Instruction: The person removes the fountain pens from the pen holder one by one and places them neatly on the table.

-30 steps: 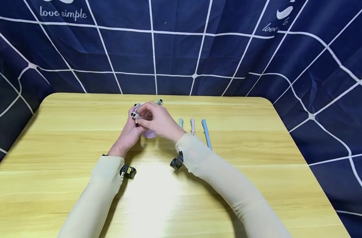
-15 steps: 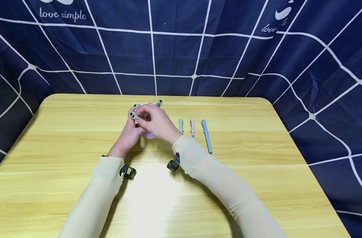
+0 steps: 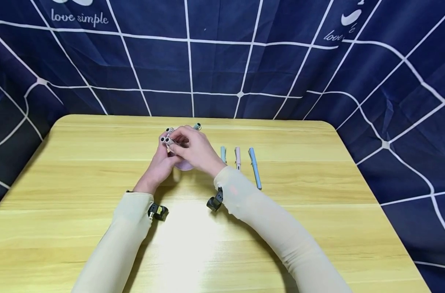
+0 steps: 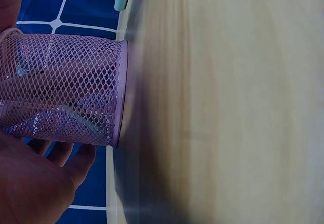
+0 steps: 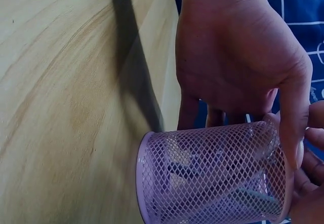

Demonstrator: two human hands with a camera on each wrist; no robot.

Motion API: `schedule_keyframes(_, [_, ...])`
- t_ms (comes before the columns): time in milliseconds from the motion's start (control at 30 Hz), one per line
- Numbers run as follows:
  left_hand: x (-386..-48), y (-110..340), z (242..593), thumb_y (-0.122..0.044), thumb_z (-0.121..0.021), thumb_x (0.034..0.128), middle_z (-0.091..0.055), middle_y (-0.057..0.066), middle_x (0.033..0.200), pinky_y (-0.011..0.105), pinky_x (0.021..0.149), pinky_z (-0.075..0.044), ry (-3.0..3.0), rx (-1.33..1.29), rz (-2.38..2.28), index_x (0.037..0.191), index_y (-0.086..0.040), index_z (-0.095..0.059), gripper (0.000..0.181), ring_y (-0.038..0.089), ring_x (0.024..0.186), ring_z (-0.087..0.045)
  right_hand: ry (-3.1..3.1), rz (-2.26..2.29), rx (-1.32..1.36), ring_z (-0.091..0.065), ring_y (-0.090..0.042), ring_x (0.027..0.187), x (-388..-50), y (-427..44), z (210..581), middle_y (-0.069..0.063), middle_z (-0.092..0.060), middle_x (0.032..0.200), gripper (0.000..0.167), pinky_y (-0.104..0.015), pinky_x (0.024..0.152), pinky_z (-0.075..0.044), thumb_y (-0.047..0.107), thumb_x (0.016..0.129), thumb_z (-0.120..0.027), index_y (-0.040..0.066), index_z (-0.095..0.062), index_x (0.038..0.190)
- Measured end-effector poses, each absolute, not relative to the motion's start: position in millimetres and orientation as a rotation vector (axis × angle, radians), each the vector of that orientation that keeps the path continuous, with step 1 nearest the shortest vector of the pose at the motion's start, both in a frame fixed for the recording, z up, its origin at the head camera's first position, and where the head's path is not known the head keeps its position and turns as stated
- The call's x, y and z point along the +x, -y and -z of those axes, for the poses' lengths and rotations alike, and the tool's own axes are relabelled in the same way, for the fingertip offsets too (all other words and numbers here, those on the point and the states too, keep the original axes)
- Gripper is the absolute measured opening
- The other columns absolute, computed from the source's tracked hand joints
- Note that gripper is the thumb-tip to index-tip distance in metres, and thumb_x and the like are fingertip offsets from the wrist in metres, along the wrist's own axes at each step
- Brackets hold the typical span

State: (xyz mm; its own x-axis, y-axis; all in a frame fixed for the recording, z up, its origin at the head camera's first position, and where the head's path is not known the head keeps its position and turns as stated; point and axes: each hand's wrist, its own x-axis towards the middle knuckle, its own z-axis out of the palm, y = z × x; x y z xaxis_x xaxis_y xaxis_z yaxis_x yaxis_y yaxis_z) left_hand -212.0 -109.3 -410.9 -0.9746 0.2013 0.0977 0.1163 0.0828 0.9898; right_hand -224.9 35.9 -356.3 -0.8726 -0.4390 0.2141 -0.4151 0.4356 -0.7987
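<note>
A lilac wire-mesh pen cup [image 5: 217,173] is upright, with several pens inside; whether its base touches the table I cannot tell. My left hand [image 3: 159,165] grips the cup from the left side, its thumb near the rim in the right wrist view. At the cup's mouth, my right hand [image 3: 195,148] pinches a pale pen [image 3: 168,140] among other pens with dark round ends. A green pen [image 3: 197,126] leans out at the cup's far right. The lower parts of the pens show only dimly through the mesh [image 4: 66,87].
To the right of the cup, a mint pen [image 3: 223,153], a pale pink pen [image 3: 238,156] and a blue pen [image 3: 255,167] lie side by side on the wooden table [image 3: 317,228]. My right sleeve partly covers that row. A dark blue gridded cloth [image 3: 219,65] hangs behind.
My right forearm has shifted slightly left, uncovering the lower end of the blue pen. Both hands stay at the cup, with only small finger movement.
</note>
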Motion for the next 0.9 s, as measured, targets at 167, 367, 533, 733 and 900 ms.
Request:
schedule_keyframes(167, [-211.2, 108.4, 411.4, 0.001, -0.062, 0.0858, -0.039, 0.017, 0.146, 0.036, 0.112, -0.026, -2.249, 0.324, -2.07, 0.148, -0.005, -0.015, 0.078, 0.024, 0.133, -0.038, -2.646, 1.656, -0.82, -0.063, -0.012, 0.097, -223.4, -38.7, 356.2, 0.001, -0.065, 0.105, 0.015, -0.03, 0.087, -0.051, 0.013, 0.092, -0.071, 0.009, -0.065, 0.105])
schedule_keyframes(367, [-210.4, 108.0, 411.9, -0.012, -0.068, 0.0884, -0.039, 0.01, 0.147, 0.036, 0.111, -0.026, -2.247, 0.292, -2.067, 0.149, -0.011, -0.018, 0.078, 0.021, 0.133, -0.039, -2.582, 1.899, -0.849, -0.065, -0.012, 0.095, -221.8, -42.0, 352.4, -0.004, -0.069, 0.104, 0.015, -0.031, 0.086, -0.052, 0.009, 0.092, -0.069, 0.006, -0.063, 0.105])
schedule_keyframes(533, [-211.0, 108.0, 411.9, -0.015, -0.07, 0.0887, -0.04, 0.01, 0.145, 0.038, 0.111, -0.027, -2.228, 0.296, -2.083, 0.147, -0.013, -0.02, 0.077, 0.023, 0.131, -0.041, -2.474, 2.099, -0.844, -0.064, -0.012, 0.096, -222.1, -44.0, 348.8, -0.008, -0.068, 0.104, 0.015, -0.029, 0.082, -0.054, 0.003, 0.092, -0.068, 0.001, -0.062, 0.105])
schedule_keyframes(733, [-209.4, 107.7, 410.3, -0.018, -0.07, 0.0898, -0.039, 0.012, 0.144, 0.04, 0.111, -0.027, -2.236, 0.284, -2.061, 0.147, -0.013, -0.019, 0.077, 0.025, 0.131, -0.04, -2.409, 2.283, -0.865, -0.063, -0.014, 0.099, -221.2, -49.2, 340.9, -0.011, -0.066, 0.104, 0.017, -0.033, 0.083, -0.055, 0.0, 0.092, -0.066, -0.003, -0.06, 0.108])
schedule_keyframes(900, [-209.2, 107.7, 410.3, -0.018, -0.071, 0.0898, -0.042, 0.012, 0.14, 0.04, 0.111, -0.027, -2.243, 0.273, -2.061, 0.148, -0.014, -0.019, 0.078, 0.025, 0.13, -0.042, -2.344, 2.393, -0.863, -0.063, -0.018, 0.099, -221.1, -55.5, 329.2, -0.015, -0.066, 0.105, 0.019, -0.037, 0.081, -0.055, -0.003, 0.092, -0.066, -0.005, -0.058, 0.109])
